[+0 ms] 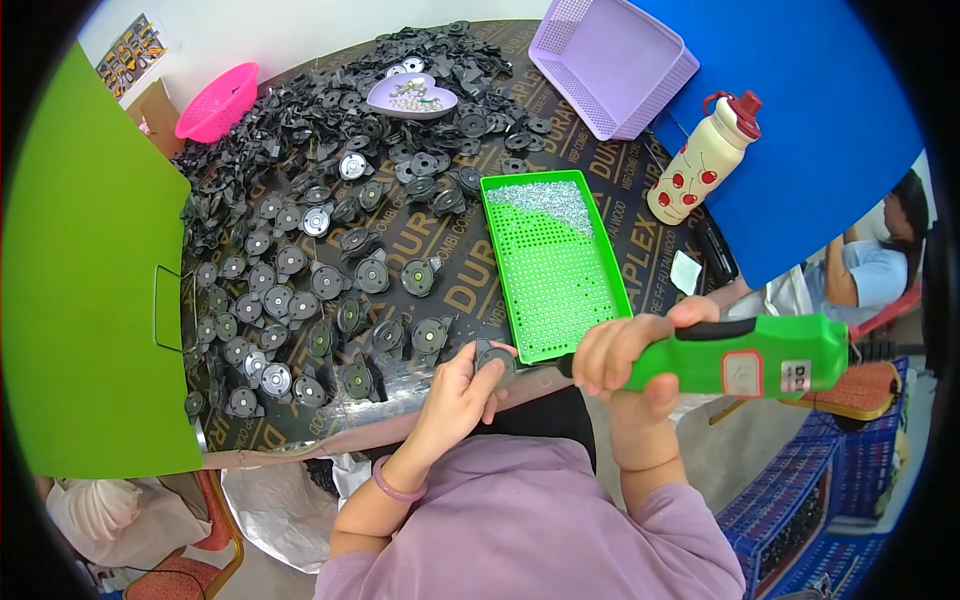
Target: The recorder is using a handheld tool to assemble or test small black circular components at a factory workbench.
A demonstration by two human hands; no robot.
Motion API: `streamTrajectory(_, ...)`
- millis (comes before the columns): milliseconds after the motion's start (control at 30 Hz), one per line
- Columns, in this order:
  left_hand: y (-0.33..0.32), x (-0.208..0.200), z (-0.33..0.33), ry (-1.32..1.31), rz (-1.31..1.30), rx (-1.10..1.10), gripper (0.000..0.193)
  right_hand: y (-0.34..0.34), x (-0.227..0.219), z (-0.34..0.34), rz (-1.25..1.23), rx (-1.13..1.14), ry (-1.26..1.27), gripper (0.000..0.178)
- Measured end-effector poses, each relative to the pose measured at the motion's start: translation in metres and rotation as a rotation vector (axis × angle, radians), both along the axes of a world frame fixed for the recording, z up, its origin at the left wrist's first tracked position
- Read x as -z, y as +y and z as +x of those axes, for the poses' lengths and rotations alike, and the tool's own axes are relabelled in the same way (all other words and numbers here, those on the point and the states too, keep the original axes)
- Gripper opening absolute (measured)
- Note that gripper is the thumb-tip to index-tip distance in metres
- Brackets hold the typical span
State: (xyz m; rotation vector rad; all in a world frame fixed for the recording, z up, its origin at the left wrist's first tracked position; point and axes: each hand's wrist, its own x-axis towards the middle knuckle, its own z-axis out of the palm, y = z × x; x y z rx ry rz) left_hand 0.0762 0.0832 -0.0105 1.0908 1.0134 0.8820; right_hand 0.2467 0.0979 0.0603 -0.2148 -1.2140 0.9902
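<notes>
My left hand (pixel 465 397) pinches a round black plastic part (pixel 494 364) near the table's front edge. My right hand (pixel 630 362) is wrapped round a green electric screwdriver (pixel 755 357), held level with its tip end toward the black part. Whether the tip touches the part is hard to make out. Just beyond both hands lies a green perforated tray (pixel 562 300), with small silvery screws (pixel 545 203) heaped at its far end. Many similar black round parts (pixel 371 273) are spread over the table left of the tray, some with shiny metal discs (pixel 316 221).
A large pile of black parts (pixel 330 110) fills the back left, with a purple heart-shaped dish (pixel 412 112) on it. A pink basket (pixel 217 103), a purple basket (pixel 640 95) and a cream bottle (pixel 703 160) stand around. Green (pixel 100 300) and blue (pixel 800 120) panels flank the table. Another person (pixel 868 265) sits at right.
</notes>
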Motion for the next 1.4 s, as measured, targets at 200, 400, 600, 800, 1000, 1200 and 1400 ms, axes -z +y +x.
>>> streamTrajectory(200,0.004,-0.004,0.000,-0.030,-0.080,0.015,0.022,-0.001,0.007,-0.015,0.004,-0.019,-0.046,0.049)
streamTrajectory(400,0.005,0.000,-0.002,-0.045,-0.070,0.008,0.022,0.001,0.009,-0.018,0.018,-0.053,-0.102,0.046)
streamTrajectory(600,0.001,0.011,0.002,-0.029,0.041,-0.043,0.021,0.002,0.013,-0.024,-0.004,-0.086,-0.135,0.044)
streamTrajectory(800,-0.002,0.009,0.000,-0.087,-0.027,-0.059,0.021,0.000,0.017,-0.027,0.012,-0.102,-0.100,0.044)
streamTrajectory(1000,0.000,-0.006,0.000,0.169,0.008,0.074,0.019,-0.001,-0.003,0.000,0.093,-0.113,0.051,0.047)
streamTrajectory(1200,-0.008,0.010,0.005,-0.090,0.144,-0.099,0.030,0.018,0.027,0.003,-0.025,0.076,-0.155,0.048)
streamTrajectory(1400,-0.006,0.003,0.000,-0.025,0.076,-0.034,0.034,0.019,0.035,0.000,-0.065,0.059,-0.149,0.046)
